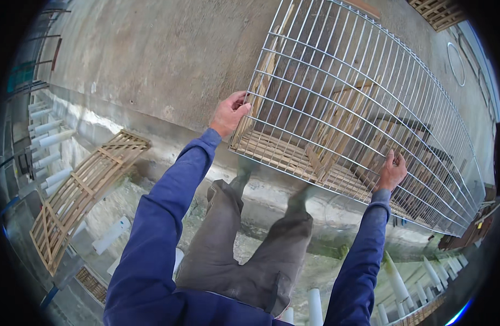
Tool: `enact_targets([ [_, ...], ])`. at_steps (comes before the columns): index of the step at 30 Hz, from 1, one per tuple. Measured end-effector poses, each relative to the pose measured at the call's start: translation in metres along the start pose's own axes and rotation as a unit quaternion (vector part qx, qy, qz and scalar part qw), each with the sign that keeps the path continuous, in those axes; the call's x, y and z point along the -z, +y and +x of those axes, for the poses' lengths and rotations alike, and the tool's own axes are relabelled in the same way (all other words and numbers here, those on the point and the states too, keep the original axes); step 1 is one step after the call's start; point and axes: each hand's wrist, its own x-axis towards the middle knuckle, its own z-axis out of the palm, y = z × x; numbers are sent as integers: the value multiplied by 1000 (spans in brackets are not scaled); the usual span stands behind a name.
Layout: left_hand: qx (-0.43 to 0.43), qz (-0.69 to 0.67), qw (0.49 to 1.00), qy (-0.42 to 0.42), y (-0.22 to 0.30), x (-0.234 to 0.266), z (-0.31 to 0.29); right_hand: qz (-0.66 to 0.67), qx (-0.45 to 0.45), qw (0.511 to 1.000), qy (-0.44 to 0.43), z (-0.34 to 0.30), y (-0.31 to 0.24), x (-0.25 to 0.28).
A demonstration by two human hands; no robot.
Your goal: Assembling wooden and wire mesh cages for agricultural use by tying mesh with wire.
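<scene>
A large silver wire mesh panel (300, 80) stretches from the middle of the view to the far right. Wooden slats (277, 146) and an upright slatted divider (345, 120) show through its bars, as in a cage. At the panel's left edge, my left hand (231, 114) is closed, its fingers curled around the border wire. My right hand (392, 173) is farther right on the lower part of the mesh, with its bent fingers hooked on the wires. Both arms are in blue sleeves.
A slatted wooden panel (89, 187) leans at the left over white pipes (111, 234). More white posts (398, 280) stand at the lower right. A concrete ledge (266, 194) runs by my legs. Behind the mesh spreads a grey concrete surface (152, 54).
</scene>
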Motion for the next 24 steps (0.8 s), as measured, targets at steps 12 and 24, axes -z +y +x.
enact_targets([
  [12,-159,45,981,104,10,-8,2,140,-82,986,32,-1,-17,-9],
  [24,32,-136,988,65,16,-14,-4,82,-70,993,51,-1,-8,-17],
])
